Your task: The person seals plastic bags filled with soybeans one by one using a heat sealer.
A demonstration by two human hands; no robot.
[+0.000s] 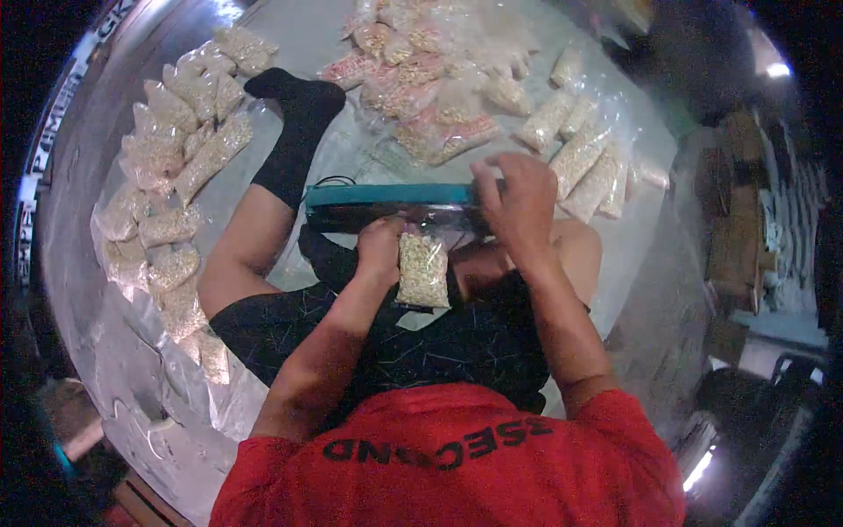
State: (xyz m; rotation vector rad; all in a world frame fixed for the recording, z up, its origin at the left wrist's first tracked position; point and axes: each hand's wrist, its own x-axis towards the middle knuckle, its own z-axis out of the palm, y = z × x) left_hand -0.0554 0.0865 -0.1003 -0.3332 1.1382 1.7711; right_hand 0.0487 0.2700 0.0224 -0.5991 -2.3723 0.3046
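Note:
A long teal bar sealer [388, 194], apparently a heat sealer for bags, lies across my lap between my bent legs. From its near side hangs a clear plastic bag [423, 270] filled with pale, grain-like pieces. My left hand [382, 247] grips the bag's upper left edge, close against the sealer. At the sealer's right end is my right hand [520, 201], its fingers curled and slightly blurred; whether they grasp the bar is hidden. The bag's mouth is partly out of sight under the bar.
Filled clear bags [158, 158] curve along the left side. Beyond the sealer lies a heap of bags with red print [428, 85]. More long filled bags [586, 155] lie at right. A plastic sheet [290, 39] covers the floor. Cardboard [734, 211] stands at the far right.

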